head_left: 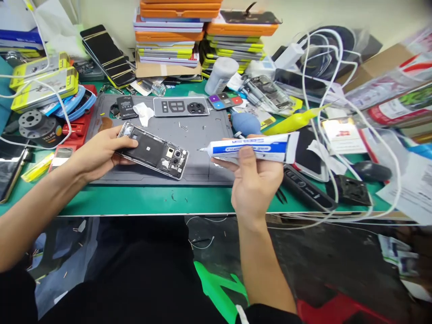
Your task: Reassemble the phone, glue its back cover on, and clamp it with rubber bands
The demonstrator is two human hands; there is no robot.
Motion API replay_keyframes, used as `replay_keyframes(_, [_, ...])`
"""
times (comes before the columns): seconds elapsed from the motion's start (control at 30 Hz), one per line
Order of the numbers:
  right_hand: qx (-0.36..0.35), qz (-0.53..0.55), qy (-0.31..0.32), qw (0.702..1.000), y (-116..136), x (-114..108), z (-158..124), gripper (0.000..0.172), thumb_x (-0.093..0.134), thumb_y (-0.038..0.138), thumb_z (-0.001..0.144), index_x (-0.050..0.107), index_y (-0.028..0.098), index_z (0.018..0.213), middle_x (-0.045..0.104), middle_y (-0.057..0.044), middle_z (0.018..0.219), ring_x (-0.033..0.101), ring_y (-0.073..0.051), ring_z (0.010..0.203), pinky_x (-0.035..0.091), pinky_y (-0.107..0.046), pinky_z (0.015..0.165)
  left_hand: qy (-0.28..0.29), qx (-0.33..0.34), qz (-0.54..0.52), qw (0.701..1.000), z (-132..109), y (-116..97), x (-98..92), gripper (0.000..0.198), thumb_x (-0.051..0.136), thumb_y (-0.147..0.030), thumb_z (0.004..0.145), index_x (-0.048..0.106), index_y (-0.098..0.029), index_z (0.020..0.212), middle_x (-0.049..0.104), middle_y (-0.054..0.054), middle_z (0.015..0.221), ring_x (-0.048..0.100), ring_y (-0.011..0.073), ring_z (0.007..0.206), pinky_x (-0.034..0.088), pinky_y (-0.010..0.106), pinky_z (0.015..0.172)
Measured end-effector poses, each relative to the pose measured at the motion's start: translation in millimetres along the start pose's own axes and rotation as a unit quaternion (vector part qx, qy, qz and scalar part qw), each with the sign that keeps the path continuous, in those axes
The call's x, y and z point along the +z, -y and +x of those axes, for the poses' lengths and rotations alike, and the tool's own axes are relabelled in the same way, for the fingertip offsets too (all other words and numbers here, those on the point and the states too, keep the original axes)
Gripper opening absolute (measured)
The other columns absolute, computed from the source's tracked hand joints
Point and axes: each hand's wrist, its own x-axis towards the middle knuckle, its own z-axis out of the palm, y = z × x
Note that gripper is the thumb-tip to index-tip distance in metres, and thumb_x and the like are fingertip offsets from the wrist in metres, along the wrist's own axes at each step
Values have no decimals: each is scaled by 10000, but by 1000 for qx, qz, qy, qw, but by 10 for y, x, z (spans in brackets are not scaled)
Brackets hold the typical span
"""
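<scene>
Fingers (248, 155) of right hand (256, 180) clamp glue tube (253, 147): long axis level, nozzle pointing left. Nozzle tip sits just right of the opened phone (153, 150), roughly in line with it. The phone is on the grey mat (202, 130), mid bench (135, 200), and the left hand (97, 155) grips its left end.

Barest bit of the mat (202, 130) was the stretch behind the phone (153, 155) and the tube (249, 148), plus the green strip (141, 200) along the front edge. Farther back, a back cover (181, 107) and a tissue (143, 112) sat in the way. The right side was a mess: white cables (324, 135) looped over everything, with a blower (245, 123) and a black tool (303, 189) just beside the right hand (256, 180). A red tray (79, 130) crowded the left. Box stacks (168, 40) walled off the rear.
</scene>
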Motion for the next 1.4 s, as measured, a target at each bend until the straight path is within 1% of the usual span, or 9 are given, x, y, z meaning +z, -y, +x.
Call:
replay_keyframes(0.13, [10, -24, 41, 999, -19, 28, 97, 353, 791, 491, 958, 714, 244, 1197, 837, -45, 1074, 837, -236, 956, 753, -470, 882, -1, -23, 24, 999, -24, 47, -81, 339, 902, -226, 675, 719, -186, 957, 785, 52, 1037, 749, 190, 877, 656, 232, 700])
replay_keyframes(0.3, [48, -10, 57, 997, -39, 53, 149, 324, 798, 460, 963, 710, 230, 1173, 842, -47, 1063, 844, -242, 960, 763, -403, 784, -7, -33, 46, 998, -40, 59, -119, 389, 910, -235, 693, 744, -221, 1044, 783, 29, 1085, 733, 170, 877, 622, 184, 655])
replay_keyframes(0.5, [72, -34, 73, 994, -24, 67, 158, 302, 778, 457, 988, 703, 219, 1158, 842, -52, 1070, 846, -239, 970, 763, -399, 813, 9, -63, 16, 998, -17, 55, -142, 290, 909, -234, 730, 786, -224, 992, 804, 29, 1076, 720, 173, 883, 633, 203, 718])
replay_keyframes(0.6, [69, -60, 90, 992, -26, 64, 161, 272, 765, 446, 1001, 726, 231, 1163, 841, -57, 1112, 845, -240, 992, 762, -378, 821, 12, -66, 3, 998, -4, 66, -156, 304, 914, -259, 761, 812, -239, 1047, 814, 31, 1097, 729, 182, 902, 636, 214, 741])
replay_keyframes(0.67, [67, -67, 92, 991, -34, 64, 160, 258, 767, 430, 1001, 732, 240, 1172, 841, -53, 1114, 845, -242, 1003, 764, -372, 816, 12, -66, -3, 998, -4, 73, -158, 343, 916, -260, 768, 823, -249, 1098, 817, 29, 1107, 733, 181, 897, 637, 218, 743])
replay_keyframes(0.87, [63, -67, 91, 992, -38, 91, 149, 229, 781, 416, 990, 760, 224, 1113, 843, -59, 1108, 846, -251, 1000, 768, -388, 809, 11, -63, -6, 998, -3, 67, -142, 331, 937, -280, 771, 839, -256, 1087, 819, 14, 1116, 741, 176, 959, 650, 208, 807])
replay_keyframes(1.03, [68, -75, 96, 990, -8, 110, 156, 254, 789, 454, 982, 750, 232, 1099, 848, -50, 1106, 847, -248, 1015, 766, -371, 818, 22, -60, 1, 998, 0, 62, -127, 282, 943, -276, 758, 841, -250, 1020, 819, 0, 1018, 730, 151, 861, 640, 190, 744])
replay_keyframes(1.23, [60, -81, 110, 989, -6, 90, 165, 276, 795, 469, 976, 765, 247, 1137, 856, -43, 1084, 850, -224, 917, 764, -341, 789, 26, -60, 3, 998, -11, 68, -143, 349, 879, -174, 752, 819, -244, 1089, 824, 6, 1024, 747, 168, 868, 642, 203, 758])
replay_keyframes(1.4, [63, -74, 100, 990, -15, 53, 144, 253, 779, 449, 993, 768, 211, 1079, 852, -54, 1081, 849, -233, 956, 765, -358, 815, 24, -54, -7, 998, -4, 70, -144, 323, 927, -235, 764, 808, -222, 1064, 816, 14, 1049, 733, 151, 875, 644, 194, 757])
